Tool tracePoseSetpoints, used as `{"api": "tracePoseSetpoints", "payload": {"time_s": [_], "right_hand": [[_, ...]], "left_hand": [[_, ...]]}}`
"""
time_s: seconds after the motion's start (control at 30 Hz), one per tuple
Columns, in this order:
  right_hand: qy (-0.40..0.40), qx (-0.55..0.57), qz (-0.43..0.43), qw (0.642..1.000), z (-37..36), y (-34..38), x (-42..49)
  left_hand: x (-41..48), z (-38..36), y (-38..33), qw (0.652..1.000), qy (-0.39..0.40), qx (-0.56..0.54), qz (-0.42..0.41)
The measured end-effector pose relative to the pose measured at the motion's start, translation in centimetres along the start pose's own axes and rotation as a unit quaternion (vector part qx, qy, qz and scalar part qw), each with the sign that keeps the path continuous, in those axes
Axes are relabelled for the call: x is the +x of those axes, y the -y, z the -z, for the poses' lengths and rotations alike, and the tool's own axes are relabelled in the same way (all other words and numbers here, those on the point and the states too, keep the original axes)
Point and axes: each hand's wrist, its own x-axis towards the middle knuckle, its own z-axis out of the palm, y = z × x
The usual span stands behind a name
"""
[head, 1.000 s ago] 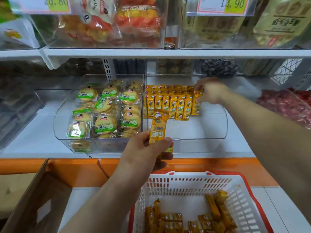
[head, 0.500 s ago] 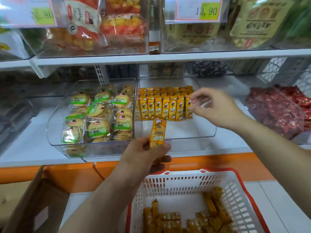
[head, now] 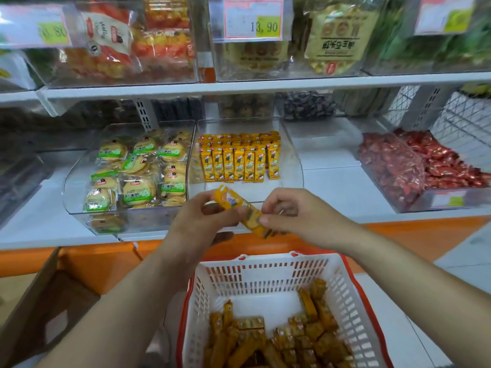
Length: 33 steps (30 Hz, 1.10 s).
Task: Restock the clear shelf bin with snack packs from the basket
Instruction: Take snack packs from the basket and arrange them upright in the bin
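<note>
Head: both hands around snack pack

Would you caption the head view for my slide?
Left hand and right hand hold a yellow snack pack before the clear bin.

Rows of yellow snack packs stand deep in the clear shelf bin; one pack tilts before it; the basket below holds more.

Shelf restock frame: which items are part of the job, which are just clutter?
Job: snack pack held by left hand and right hand; clear shelf bin; shelved packs; basket; basket packs.
Bystanders: biscuit bin; red candy bin; price tag; cardboard box.
</note>
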Motion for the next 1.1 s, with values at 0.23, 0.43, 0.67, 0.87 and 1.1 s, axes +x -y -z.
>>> {"api": "tracePoseSetpoints", "payload": {"time_s": [0.23, 0.43, 0.67, 0.87, 1.1], "right_hand": [[-0.088, 0.036, -0.003, 0.995, -1.0, 0.3, 0.1], [-0.06, 0.078, 0.022, 0.995, -0.3, -0.3, 0.6], [-0.153, 0.157, -0.014, 0.976, 2.8, -1.8, 1.3], [-0.276, 0.163, -0.016, 0.947, 5.4, -3.5, 2.1], [-0.309, 0.06, 0.02, 0.949, 6.9, -5.5, 3.4]], "left_hand": [[-0.4, -1.8, -0.1, 0.999, 0.012, -0.024, -0.021], [0.0, -3.3, 0.1, 0.999, 0.017, 0.001, -0.037], [1.2, -3.2, -1.0, 0.976, -0.072, 0.187, -0.081], [8.2, -3.1, -4.2, 0.909, -0.076, 0.372, -0.17], [20.8, -4.8, -3.3, 0.719, -0.068, 0.652, -0.232]]}}
